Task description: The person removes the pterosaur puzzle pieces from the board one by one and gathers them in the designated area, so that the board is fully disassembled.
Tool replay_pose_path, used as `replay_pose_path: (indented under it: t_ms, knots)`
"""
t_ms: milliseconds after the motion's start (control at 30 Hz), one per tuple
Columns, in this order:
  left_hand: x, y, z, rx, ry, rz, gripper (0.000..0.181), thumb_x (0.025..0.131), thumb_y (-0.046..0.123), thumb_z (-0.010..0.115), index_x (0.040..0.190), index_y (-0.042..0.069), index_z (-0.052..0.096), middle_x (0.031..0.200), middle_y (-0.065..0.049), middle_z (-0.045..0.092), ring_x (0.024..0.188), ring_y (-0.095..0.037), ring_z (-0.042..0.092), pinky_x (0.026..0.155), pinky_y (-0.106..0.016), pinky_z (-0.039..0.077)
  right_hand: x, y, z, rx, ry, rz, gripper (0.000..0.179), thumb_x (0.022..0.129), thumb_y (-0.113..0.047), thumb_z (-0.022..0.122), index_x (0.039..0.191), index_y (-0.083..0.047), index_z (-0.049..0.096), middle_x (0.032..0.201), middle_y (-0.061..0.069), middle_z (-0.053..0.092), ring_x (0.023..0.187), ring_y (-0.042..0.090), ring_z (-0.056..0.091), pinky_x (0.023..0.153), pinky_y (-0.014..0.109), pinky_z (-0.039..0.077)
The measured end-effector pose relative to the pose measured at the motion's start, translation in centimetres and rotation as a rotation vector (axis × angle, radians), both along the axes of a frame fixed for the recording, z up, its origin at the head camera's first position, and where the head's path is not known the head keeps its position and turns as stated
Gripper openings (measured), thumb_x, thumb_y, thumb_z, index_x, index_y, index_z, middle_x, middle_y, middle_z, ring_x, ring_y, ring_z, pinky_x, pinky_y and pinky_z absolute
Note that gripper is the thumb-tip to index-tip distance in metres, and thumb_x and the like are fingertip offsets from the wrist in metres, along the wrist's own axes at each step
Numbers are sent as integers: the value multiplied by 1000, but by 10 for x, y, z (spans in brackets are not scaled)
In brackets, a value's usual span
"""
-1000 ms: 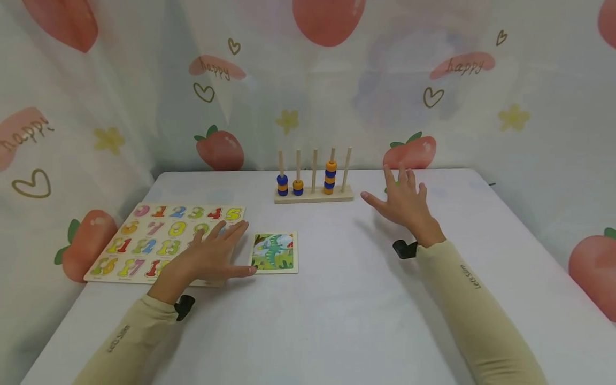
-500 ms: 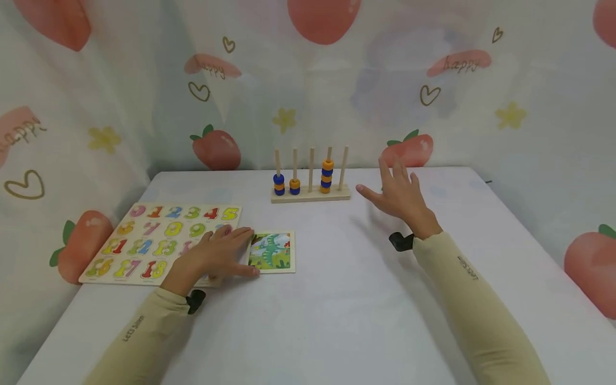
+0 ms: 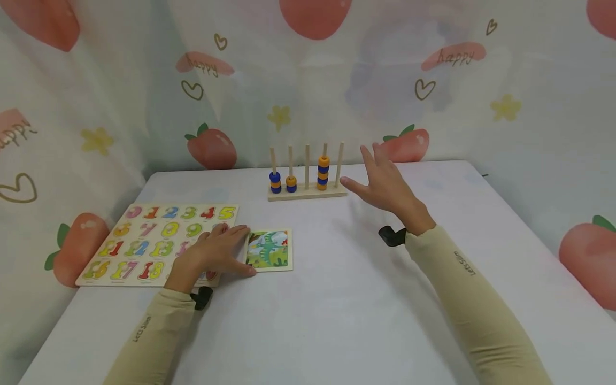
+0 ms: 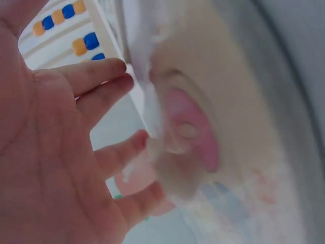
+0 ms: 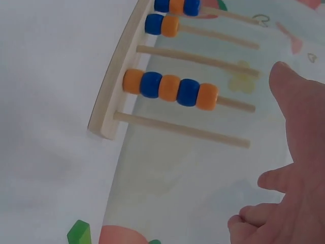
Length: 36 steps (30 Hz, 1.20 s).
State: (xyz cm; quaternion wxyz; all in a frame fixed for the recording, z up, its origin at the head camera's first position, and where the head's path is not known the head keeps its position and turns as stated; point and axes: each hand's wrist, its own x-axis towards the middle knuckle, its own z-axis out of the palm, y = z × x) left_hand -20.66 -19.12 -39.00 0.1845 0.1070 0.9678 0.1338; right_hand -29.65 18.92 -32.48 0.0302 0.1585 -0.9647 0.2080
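Observation:
In the head view my left hand (image 3: 212, 255) is at the left side of a square dinosaur picture puzzle (image 3: 268, 250). Its fingertips are at the upper left corner and its thumb at the lower left one; the fingers look fairly straight in the left wrist view. The same hand overlaps the wooden number board (image 3: 159, 230), hiding several numbers. My right hand (image 3: 387, 187) is raised with spread fingers, holding nothing, just right of a peg counting frame (image 3: 308, 193). Blue and orange beads (image 5: 170, 87) sit on three of its pegs. A small green block (image 5: 78, 233) lies beyond the frame's end.
The white table (image 3: 313, 326) has a patterned cloth (image 3: 308, 96) hanging behind it and at its sides. The counting frame stands near the back edge, the number board at the left. A pink number piece (image 4: 195, 127) with a knob shows close up in the left wrist view.
My left hand has moved right and down from above the number board to the dinosaur puzzle's left edge. My right hand has shifted left and up, toward the counting frame.

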Motion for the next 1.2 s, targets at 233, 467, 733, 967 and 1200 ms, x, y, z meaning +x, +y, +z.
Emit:
replay_pose_path:
  t_ms: [233,467,733,967,1200]
  knots:
    - [2,-7,-1,39,-78,64,110,84,56,86,170,16,31,175,-22,19,159,-54,8,118,-81,14,0,-22,6,-53,-69,78,98,105,-52,63,173,-9,6,178,19,-4,162,47,7,124,71,14]
    - [4,-11,3,33,-93,80,109,85,56,85,171,20,30,174,-30,14,154,-64,11,107,-91,16,3,-38,7,-176,-67,197,98,104,-48,68,173,-10,9,180,12,1,164,33,4,127,62,16]
    - [-1,-11,0,51,-75,40,108,85,53,87,171,16,31,177,-16,18,161,-48,3,119,-81,10,12,-65,4,-285,-96,274,93,104,-47,69,173,-11,17,178,9,18,163,32,17,127,61,22]
    - [-2,-8,2,34,-51,-1,108,85,53,87,169,12,33,177,-15,21,162,-45,3,124,-72,9,16,-91,-6,-284,-99,336,84,105,-41,68,171,-10,26,175,11,27,160,31,26,126,55,27]
    - [-3,-9,2,26,-52,0,108,85,55,86,170,13,33,177,-15,21,162,-44,3,125,-72,9,22,-116,-16,-252,-112,366,76,105,-38,69,167,-9,37,167,16,40,150,34,41,119,56,40]
